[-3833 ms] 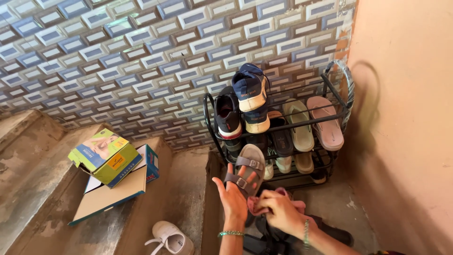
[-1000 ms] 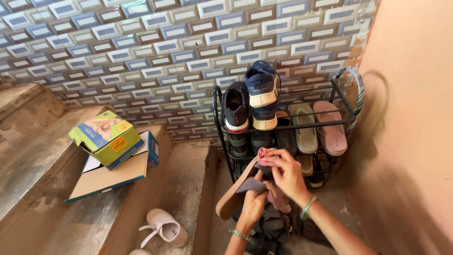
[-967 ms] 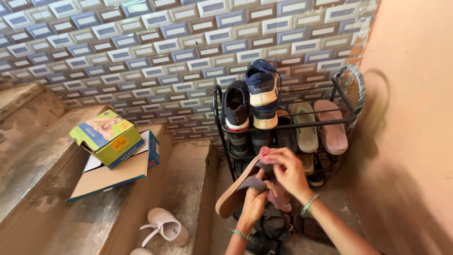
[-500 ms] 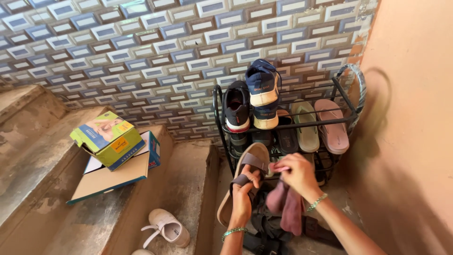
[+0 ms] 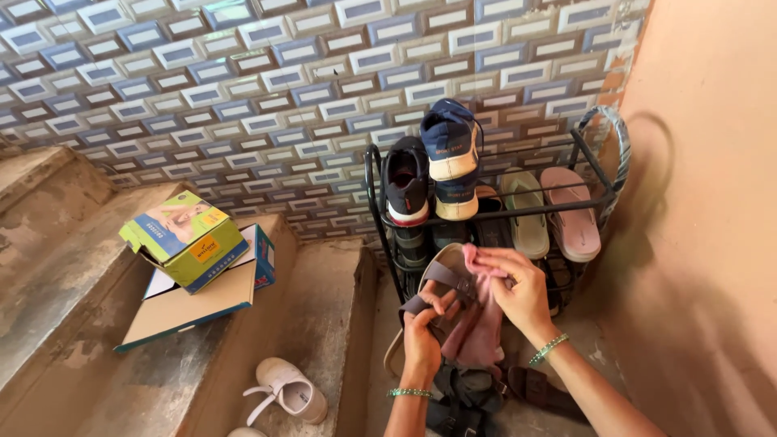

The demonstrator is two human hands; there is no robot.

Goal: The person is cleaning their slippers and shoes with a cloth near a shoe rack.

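Sandal [image 5: 437, 283] now upright, toe up

Black metal shoe rack [image 5: 600, 199] at 2 o'clock against tiled wall: top rail carries dark sneaker [image 5: 406, 182], navy sneakers [image 5: 451, 154], green slipper [image 5: 527, 214], pink slipper [image 5: 571, 214]. Concrete steps [image 5: 73, 267] at 9 o'clock carry open shoebox [image 5: 184, 238] on flat cardboard lid [image 5: 182, 306]. White shoe [image 5: 285, 390] on lower step at 7 o'clock. Dark sandals [image 5: 465, 400] on floor at 6.

Boxes [image 5: 190, 255] left — shoe rack [image 5: 494, 214] right
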